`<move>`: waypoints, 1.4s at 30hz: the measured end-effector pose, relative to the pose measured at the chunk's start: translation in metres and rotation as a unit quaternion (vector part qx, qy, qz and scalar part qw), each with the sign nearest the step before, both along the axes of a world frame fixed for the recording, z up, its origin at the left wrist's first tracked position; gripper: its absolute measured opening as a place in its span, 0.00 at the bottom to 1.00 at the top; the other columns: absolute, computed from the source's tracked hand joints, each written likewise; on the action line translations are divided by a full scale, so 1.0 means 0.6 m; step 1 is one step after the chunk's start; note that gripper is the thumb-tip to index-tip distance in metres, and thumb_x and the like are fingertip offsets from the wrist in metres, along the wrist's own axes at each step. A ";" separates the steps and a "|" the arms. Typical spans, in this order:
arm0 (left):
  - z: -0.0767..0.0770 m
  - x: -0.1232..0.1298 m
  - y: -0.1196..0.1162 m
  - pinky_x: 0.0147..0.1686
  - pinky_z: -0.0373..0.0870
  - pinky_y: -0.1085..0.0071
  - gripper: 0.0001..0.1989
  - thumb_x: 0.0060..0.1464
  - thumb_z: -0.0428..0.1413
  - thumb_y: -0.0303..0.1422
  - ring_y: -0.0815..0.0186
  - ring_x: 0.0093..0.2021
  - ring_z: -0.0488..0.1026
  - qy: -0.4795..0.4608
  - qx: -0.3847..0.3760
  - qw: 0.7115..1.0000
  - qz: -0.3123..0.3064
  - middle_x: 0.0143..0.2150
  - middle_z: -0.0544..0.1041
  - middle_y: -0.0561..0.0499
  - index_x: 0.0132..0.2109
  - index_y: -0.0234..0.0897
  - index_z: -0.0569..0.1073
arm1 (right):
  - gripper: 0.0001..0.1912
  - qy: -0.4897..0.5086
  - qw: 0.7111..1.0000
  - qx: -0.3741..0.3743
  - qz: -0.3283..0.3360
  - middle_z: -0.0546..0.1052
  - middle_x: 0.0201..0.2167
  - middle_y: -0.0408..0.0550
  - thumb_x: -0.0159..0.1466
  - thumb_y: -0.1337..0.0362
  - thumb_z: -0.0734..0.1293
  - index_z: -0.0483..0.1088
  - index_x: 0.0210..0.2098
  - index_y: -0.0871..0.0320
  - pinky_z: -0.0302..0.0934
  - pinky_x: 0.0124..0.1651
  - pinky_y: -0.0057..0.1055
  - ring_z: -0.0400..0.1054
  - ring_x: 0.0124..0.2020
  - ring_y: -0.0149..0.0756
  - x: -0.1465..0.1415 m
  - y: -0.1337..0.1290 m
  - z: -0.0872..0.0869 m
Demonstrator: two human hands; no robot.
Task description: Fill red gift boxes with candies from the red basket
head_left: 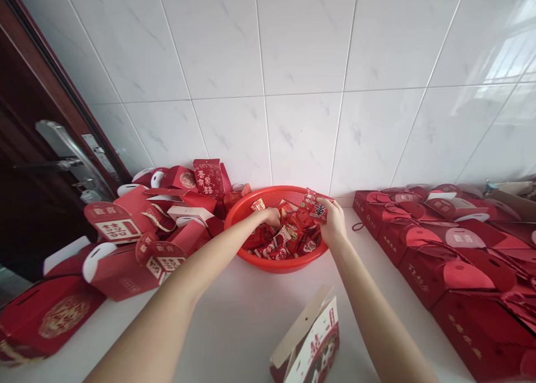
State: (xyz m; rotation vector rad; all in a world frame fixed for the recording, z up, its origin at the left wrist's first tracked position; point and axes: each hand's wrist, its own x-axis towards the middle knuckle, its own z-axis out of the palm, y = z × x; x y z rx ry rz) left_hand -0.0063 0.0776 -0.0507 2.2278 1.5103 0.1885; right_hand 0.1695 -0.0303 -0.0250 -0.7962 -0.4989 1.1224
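Observation:
A red plastic basket [276,264] full of red-wrapped candies [293,232] stands on the white surface by the wall. My left hand [272,218] reaches in among the candies at the basket's left side, fingers curled down; what they grip, if anything, is hidden. At the right rim, my right hand [333,218] is closed on a red candy packet [316,203] with dark lettering, held above the basket. A white and red paper gift box [314,344] with its top open stands between my forearms, close to me.
Red gift boxes [125,266] are heaped at the left. Rows of closed red boxes with cords [419,243] fill the right side. Behind is a tiled wall [301,137]; a dark door with a metal handle [62,162] is at far left.

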 end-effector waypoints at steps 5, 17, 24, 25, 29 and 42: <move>0.041 -0.028 -0.001 0.28 0.64 0.71 0.08 0.33 0.67 0.28 0.66 0.23 0.67 0.053 -0.041 0.998 -0.002 0.16 0.71 0.56 0.18 0.38 0.74 | 0.08 0.007 1.000 0.003 0.002 0.74 0.22 0.38 0.43 0.67 0.71 0.69 0.23 0.57 0.64 0.18 0.23 0.69 0.23 0.30 0.001 0.001 -0.002; 0.102 -0.079 -0.075 0.38 0.71 0.71 0.09 0.47 0.62 0.37 0.65 0.35 0.75 -0.170 -0.044 0.984 -0.037 0.34 0.81 0.49 0.33 0.35 0.78 | 0.09 0.011 1.000 0.005 0.016 0.74 0.20 0.38 0.41 0.67 0.73 0.71 0.22 0.57 0.65 0.19 0.23 0.68 0.22 0.30 -0.001 0.003 -0.004; 0.095 -0.040 -0.101 0.34 0.72 0.70 0.18 0.38 0.71 0.38 0.67 0.29 0.75 -0.391 -0.032 0.919 0.031 0.29 0.80 0.51 0.35 0.34 0.77 | 0.10 -0.020 0.999 0.017 0.037 0.77 0.23 0.40 0.42 0.65 0.75 0.74 0.25 0.58 0.67 0.21 0.24 0.71 0.25 0.33 -0.001 0.000 -0.007; 0.094 -0.034 -0.103 0.33 0.72 0.70 0.19 0.38 0.71 0.38 0.67 0.28 0.75 -0.414 -0.025 0.909 0.036 0.29 0.80 0.51 0.36 0.35 0.77 | 0.11 -0.027 0.999 0.020 0.043 0.78 0.24 0.41 0.42 0.64 0.76 0.75 0.26 0.58 0.68 0.21 0.25 0.72 0.26 0.33 -0.001 -0.001 -0.006; 0.089 -0.004 -0.112 0.36 0.72 0.69 0.18 0.39 0.70 0.37 0.65 0.33 0.77 -0.468 0.001 0.882 0.045 0.32 0.81 0.50 0.38 0.35 0.77 | 0.17 -0.054 0.994 0.041 0.085 0.80 0.28 0.44 0.42 0.62 0.79 0.76 0.30 0.59 0.71 0.26 0.27 0.74 0.29 0.36 -0.002 -0.008 -0.004; 0.081 0.011 -0.136 0.47 0.71 0.64 0.14 0.56 0.55 0.40 0.56 0.49 0.75 -0.505 -0.099 0.854 0.081 0.44 0.82 0.46 0.40 0.37 0.81 | 0.17 -0.072 0.991 0.073 0.081 0.81 0.26 0.44 0.40 0.63 0.80 0.74 0.28 0.59 0.73 0.32 0.31 0.76 0.27 0.36 -0.001 0.002 -0.016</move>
